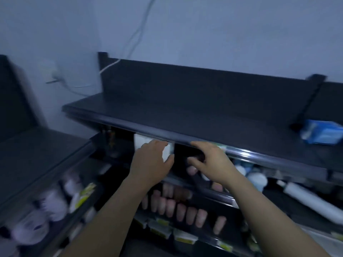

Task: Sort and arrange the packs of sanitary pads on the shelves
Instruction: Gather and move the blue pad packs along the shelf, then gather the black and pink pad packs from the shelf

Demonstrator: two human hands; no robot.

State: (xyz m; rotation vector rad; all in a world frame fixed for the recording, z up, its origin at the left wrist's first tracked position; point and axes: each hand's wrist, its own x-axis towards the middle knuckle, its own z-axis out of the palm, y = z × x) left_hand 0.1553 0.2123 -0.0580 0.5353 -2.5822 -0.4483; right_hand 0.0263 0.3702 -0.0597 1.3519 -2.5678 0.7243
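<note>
Head view, dim and motion-blurred. The landmark is the dark flat top shelf [185, 115] of a black metal shelving unit; all positions are given relative to it.

Left hand [152, 162]: raised to just under the front lip of the top shelf, left of its middle. The fingers curl over the top of a white rectangular soft pack [143, 143] and the thumb presses the pack's right edge, so the pack is gripped. The white rectangular soft pack stands on the tier directly below the top shelf, with its upper edge hidden behind the lip.

Right hand [213, 160]: also just under the front lip, right of the left hand and apart from it. Its fingers and thumb are spread and reach into a dark gap; whether they hold anything cannot be told.

A blue plastic-wrapped pack [323, 133] lies on the top shelf at its far right end, well apart from both hands.

Below the top shelf, right of the hands: white round-topped containers [258, 179] and a long white roll [311, 197]. Two tiers below it, between the forearms: rows of pink rounded bottles [178, 208], with yellow-and-white boxes [163, 226] lower still. Below and left of it: blurred lavender-and-white round packs [53, 201].

Above the top shelf: a thin pale cable [139, 30] hangs down the grey wall [241, 34].
</note>
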